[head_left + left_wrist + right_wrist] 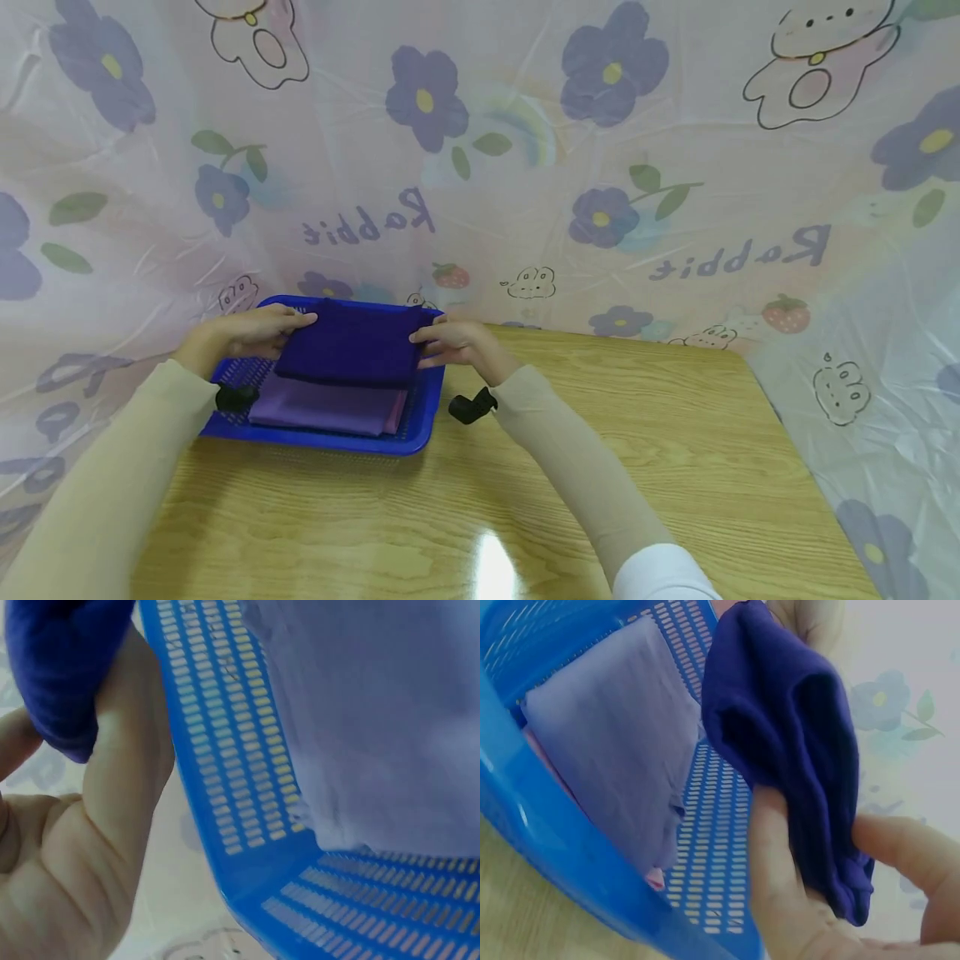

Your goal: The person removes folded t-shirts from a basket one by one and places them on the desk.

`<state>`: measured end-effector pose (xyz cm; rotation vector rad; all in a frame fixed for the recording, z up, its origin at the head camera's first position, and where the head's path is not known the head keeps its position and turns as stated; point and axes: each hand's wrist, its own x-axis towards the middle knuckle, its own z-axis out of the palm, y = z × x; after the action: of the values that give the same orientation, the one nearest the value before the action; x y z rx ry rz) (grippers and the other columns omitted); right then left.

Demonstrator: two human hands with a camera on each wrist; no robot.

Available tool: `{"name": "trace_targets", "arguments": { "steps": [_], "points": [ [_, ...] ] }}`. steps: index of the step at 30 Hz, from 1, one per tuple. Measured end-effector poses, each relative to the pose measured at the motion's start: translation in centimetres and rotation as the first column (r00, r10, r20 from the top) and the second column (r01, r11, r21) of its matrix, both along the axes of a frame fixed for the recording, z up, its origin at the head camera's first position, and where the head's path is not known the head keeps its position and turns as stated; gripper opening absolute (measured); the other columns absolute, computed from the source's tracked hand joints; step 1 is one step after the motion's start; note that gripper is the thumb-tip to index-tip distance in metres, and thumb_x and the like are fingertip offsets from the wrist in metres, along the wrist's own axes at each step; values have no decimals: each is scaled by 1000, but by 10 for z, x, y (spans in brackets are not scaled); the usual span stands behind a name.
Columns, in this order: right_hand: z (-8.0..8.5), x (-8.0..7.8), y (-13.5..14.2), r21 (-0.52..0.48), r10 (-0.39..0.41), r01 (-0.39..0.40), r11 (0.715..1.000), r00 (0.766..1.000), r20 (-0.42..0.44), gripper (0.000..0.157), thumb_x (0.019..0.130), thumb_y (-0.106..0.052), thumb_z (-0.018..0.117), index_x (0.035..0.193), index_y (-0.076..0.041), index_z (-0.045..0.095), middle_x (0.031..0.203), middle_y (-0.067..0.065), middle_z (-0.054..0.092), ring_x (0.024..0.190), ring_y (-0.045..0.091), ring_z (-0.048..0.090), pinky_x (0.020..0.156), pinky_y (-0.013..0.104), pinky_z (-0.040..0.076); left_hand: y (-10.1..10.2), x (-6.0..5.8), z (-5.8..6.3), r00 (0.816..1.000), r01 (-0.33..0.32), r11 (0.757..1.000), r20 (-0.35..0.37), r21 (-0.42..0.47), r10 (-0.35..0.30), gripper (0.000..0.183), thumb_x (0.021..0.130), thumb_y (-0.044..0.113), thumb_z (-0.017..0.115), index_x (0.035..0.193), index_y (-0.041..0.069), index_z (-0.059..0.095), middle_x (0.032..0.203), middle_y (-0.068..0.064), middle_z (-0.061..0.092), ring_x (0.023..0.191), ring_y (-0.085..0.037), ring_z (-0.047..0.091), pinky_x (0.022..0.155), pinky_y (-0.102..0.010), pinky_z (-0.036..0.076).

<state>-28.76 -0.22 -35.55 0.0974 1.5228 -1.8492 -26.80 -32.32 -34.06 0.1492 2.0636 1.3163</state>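
A folded dark purple cloth (352,342) is held over the back part of a blue plastic basket (416,440). My left hand (258,329) pinches its left edge between thumb and fingers. At the opposite edge my right hand (453,340) grips it the same way, and the right wrist view shows the layered folds of the cloth (780,727) between thumb and fingers. Inside the basket lies a folded lilac cloth (322,406), apart from both hands. A strip of pink cloth (395,412) peeks out from under its right side.
The basket stands on a wood-grain table (600,433), near its back left. Behind the table hangs a patterned curtain (495,183) with flowers and rabbits. A black strap piece (472,407) sticks out at the right wrist, another (236,398) at the left.
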Motion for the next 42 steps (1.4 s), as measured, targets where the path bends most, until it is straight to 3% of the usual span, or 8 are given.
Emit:
{"name": "trace_targets", "arguments": {
  "steps": [2, 4, 5, 7, 18, 28, 36, 42],
  "points": [
    [3, -1, 7, 8, 4, -4, 1000, 1000, -23, 61, 95, 11, 56, 148, 1, 27, 157, 25, 28, 141, 41, 35, 106, 53, 42, 5, 0, 1, 1000, -6, 1000, -17, 28, 7, 69, 111, 33, 32, 151, -17, 5, 154, -36, 20, 141, -48, 28, 108, -52, 39],
    [6, 0, 14, 26, 16, -15, 1000, 998, -64, 21, 95, 11, 56, 112, 6, 45, 154, 26, 33, 138, 41, 39, 105, 53, 42, 11, 0, 2, 999, -27, 999, -29, 47, 28, 66, 111, 34, 33, 151, -15, 13, 152, -34, 28, 136, -42, 40, 104, -47, 45],
    [8, 0, 17, 33, 20, -17, 999, 996, -83, 15, 95, 11, 56, 94, 3, 43, 152, 26, 36, 137, 42, 41, 104, 54, 43, 14, 0, 2, 999, -31, 998, -37, 53, 33, 66, 111, 34, 34, 150, -15, 14, 151, -34, 29, 133, -40, 46, 103, -46, 47],
    [11, 1, 24, 44, 16, -12, 999, 994, -105, 39, 94, 12, 56, 75, -7, 28, 146, 27, 44, 133, 42, 45, 103, 55, 44, 20, 0, 4, 998, -39, 997, -45, 64, 42, 66, 111, 34, 35, 150, -15, 15, 150, -33, 32, 126, -33, 53, 101, -45, 49],
    [19, 0, 62, 34, 52, -47, 998, 984, -172, 12, 95, 10, 57, 96, -3, 56, 104, 13, 65, 95, 28, 65, 100, 52, 48, 51, -1, 8, 998, -58, 987, -22, 149, 62, 75, 110, 35, 37, 154, -9, -4, 156, -30, 20, 120, -24, 55, 99, -39, 50],
    [33, -1, 103, 85, 58, -40, 996, 974, -218, 21, 96, 6, 56, 114, 0, 46, 107, 13, 62, 90, 24, 67, 102, 52, 46, 87, -7, 7, 997, -63, 975, -37, 214, 73, 63, 109, 37, 39, 147, -11, 27, 138, -22, 43, 110, -22, 61, 95, -38, 53],
    [41, 2, 135, 108, 51, -24, 994, 967, -250, 10, 97, 5, 56, 96, -5, 54, 92, 7, 67, 83, 22, 67, 81, 42, 56, 121, -11, 12, 998, -60, 965, -19, 254, 67, 58, 111, 32, 35, 147, -12, 29, 141, -22, 41, 110, -23, 61, 92, -38, 54],
    [42, 3, 156, 154, 49, -6, 988, 959, -277, 24, 97, 3, 56, 79, -9, 47, 92, 6, 59, 76, 20, 64, 75, 39, 55, 143, -10, 13, 997, -69, 951, 1, 301, 72, 55, 110, 30, 36, 144, -14, 31, 134, -21, 45, 105, -25, 62, 90, -37, 55]
  ]
}}
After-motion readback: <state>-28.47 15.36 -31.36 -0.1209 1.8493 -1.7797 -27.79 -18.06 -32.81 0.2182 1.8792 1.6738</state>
